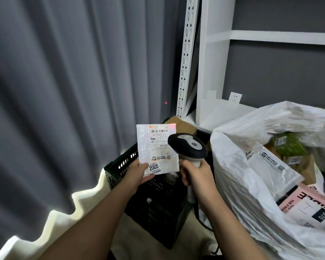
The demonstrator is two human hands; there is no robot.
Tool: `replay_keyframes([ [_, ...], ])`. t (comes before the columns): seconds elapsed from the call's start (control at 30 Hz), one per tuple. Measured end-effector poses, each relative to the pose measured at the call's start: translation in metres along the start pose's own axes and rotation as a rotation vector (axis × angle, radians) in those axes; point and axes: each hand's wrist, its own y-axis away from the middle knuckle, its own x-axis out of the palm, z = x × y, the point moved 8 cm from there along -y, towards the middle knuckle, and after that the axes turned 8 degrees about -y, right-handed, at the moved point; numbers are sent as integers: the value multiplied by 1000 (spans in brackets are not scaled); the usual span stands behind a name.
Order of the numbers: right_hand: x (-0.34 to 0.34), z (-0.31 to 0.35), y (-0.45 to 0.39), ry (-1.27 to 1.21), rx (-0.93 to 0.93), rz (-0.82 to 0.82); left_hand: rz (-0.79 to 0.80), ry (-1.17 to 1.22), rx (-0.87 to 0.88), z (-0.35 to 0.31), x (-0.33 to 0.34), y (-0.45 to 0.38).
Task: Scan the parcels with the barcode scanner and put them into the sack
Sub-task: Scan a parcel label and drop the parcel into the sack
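Scan step in hand. A white bubble-mailer parcel point(157, 149) is pinched at its lower left corner by the left hand point(136, 172), held upright above a black crate point(120, 166). The barcode scanner point(188, 147) is gripped by the right hand point(197, 175), fingers curled round its handle. Red light is seen on the parcel's top right corner, off the barcode, so re-aiming is probably called for, then a drop into the white sack point(238, 166) at right. Label reads "507-P802 170", "2005".

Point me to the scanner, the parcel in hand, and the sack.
scanner point(190, 145), head view, top of its head
parcel point(158, 145), head view, middle of its label
sack point(233, 166), head view, white outer wall
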Motion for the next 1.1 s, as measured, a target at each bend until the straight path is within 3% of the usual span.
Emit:
replay_keyframes([
  [1.1, 17, -12, 8, 19, 6, 30, -2, 47, 14, -2, -3, 2],
])
